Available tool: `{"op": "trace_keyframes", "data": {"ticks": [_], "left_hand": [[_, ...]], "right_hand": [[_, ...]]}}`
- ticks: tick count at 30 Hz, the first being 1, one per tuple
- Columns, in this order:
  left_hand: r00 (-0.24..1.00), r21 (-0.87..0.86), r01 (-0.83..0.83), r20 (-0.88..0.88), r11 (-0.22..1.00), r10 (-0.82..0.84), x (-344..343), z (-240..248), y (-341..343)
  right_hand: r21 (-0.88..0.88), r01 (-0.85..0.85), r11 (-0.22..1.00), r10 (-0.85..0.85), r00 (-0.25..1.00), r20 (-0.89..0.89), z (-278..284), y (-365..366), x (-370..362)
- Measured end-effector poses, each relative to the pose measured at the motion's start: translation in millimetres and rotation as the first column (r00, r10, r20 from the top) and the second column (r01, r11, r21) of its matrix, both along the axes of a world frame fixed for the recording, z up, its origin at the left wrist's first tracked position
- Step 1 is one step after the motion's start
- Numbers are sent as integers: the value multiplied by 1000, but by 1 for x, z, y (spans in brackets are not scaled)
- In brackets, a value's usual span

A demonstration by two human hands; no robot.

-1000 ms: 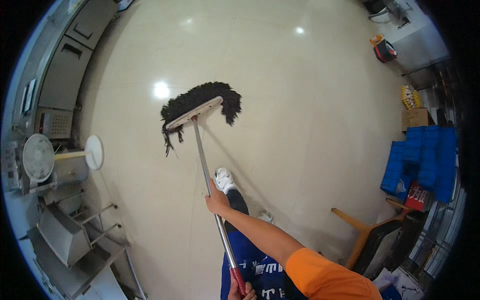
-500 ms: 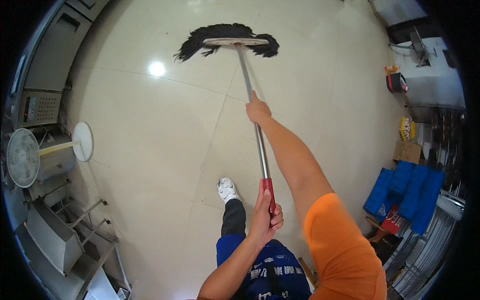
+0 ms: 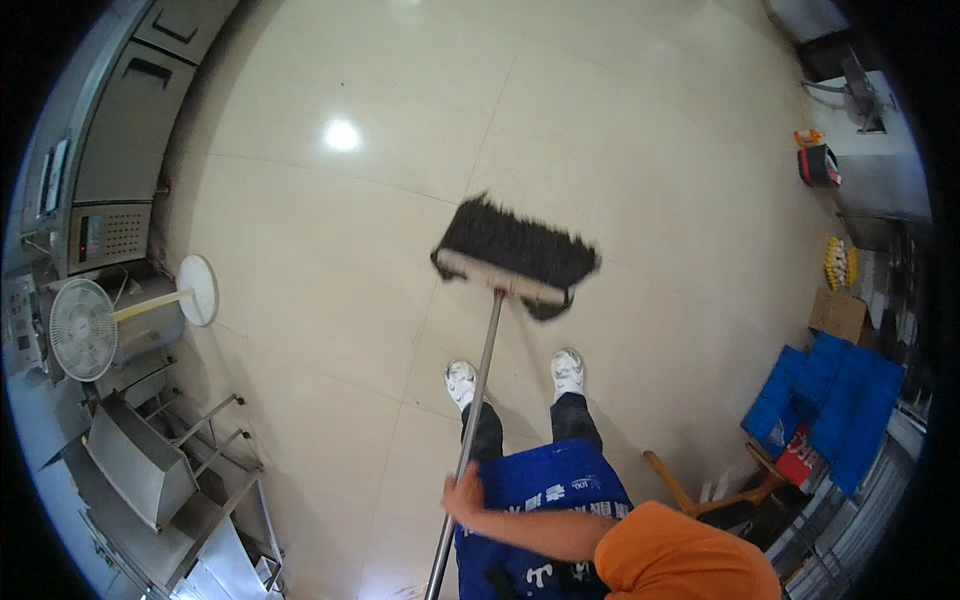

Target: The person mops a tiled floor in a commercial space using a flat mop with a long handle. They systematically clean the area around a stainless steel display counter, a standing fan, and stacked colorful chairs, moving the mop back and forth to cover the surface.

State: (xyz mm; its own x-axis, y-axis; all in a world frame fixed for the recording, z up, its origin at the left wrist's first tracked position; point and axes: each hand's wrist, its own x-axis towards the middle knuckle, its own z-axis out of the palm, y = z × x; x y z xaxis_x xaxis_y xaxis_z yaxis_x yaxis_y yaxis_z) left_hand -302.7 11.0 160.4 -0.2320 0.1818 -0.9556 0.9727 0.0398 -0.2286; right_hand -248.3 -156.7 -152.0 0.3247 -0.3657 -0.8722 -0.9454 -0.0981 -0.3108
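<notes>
A mop point(image 3: 518, 240) with a wide, dark shaggy head lies on the floor just ahead of my feet, its head tilted and smeared by motion. Its metal pole slants down toward me, left of my blue apron point(image 3: 545, 470). My right hand point(image 3: 463, 497) is closed round the pole in front of the apron, the arm reaching across from an orange sleeve. My left hand is out of sight, as is the handle's upper end below the picture's edge.
Pale tiles point(image 3: 330, 270) cover the floor. Along the left stand a white fan point(image 3: 84, 330), steel cabinets point(image 3: 130, 130) and a metal cart point(image 3: 140, 460). Blue bags point(image 3: 835, 400), a cardboard box point(image 3: 838, 313) and a wooden stool point(image 3: 690, 495) are at the right.
The mop head has come back toward my feet and turned. My right hand has drawn down and left with the pole. My left hand has left the view; both shoes now show.
</notes>
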Motion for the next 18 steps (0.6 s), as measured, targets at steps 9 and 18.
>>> {"op": "trace_keyframes", "data": {"ticks": [9, 18], "left_hand": [[978, 6, -188, -89, 982, 188, 2, -13, -158], [914, -525, -402, -183, 750, 361, 35, -139, -283]], "right_hand": [[556, 518, 650, -439, 853, -282, -17, -85, -66], [234, 436, 869, -476, 866, 153, -122, -354, 112]]}}
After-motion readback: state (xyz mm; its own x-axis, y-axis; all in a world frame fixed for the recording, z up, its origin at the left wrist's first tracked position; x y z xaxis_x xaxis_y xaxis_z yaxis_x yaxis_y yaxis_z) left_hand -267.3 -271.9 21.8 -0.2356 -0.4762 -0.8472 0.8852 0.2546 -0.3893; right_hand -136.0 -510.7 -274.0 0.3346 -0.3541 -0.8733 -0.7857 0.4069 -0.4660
